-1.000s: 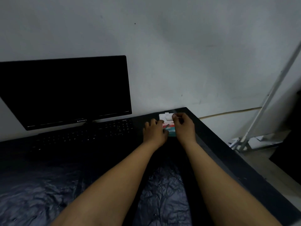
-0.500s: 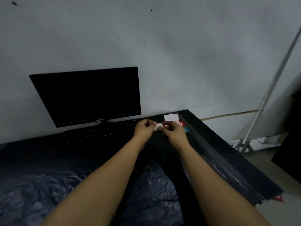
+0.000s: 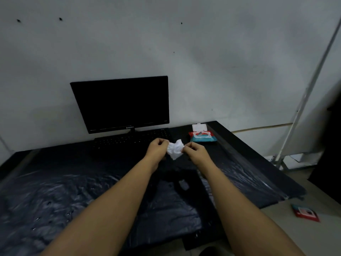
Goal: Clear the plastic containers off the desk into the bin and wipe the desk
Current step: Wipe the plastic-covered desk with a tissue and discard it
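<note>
Showing, from left to right across the head view:

Desk [image 3: 55, 191]: dark surface filling the lower left and centre of the frame, covered by wrinkled, glossy black plastic sheeting.

Monitor [image 3: 121, 104]: black, screen dark, upright against the pale wall in the centre-left of the frame.

Keyboard [image 3: 129, 140]: black, lying directly below the monitor, its right end just beside the left hand.

Left hand [image 3: 157, 148]: raised above the desk at frame centre, fingers curled closed and pinching the left edge of the wipe.

Wipe [image 3: 175, 149]: white, crumpled sheet stretched between the two hands, held clear of the desk surface; its lower corner hangs down.

Right hand [image 3: 193, 151]: just right of centre, level with the left hand, fingers closed and pinching the right edge of the wipe.

Wipes pack [image 3: 202, 136]: red and teal soft pack resting on the desk behind the right hand, near the far right corner; its white flip lid [image 3: 199, 127] stands open toward the wall.

Pole [image 3: 310, 85]: pale, slanted, leaning along the right edge of the frame down to the floor.

Second pack [image 3: 305, 212]: small red and teal item lying on the floor at the lower right of the frame, apart from the desk edge.

Plastic containers: none can be made out on the visible desk surface.
</note>
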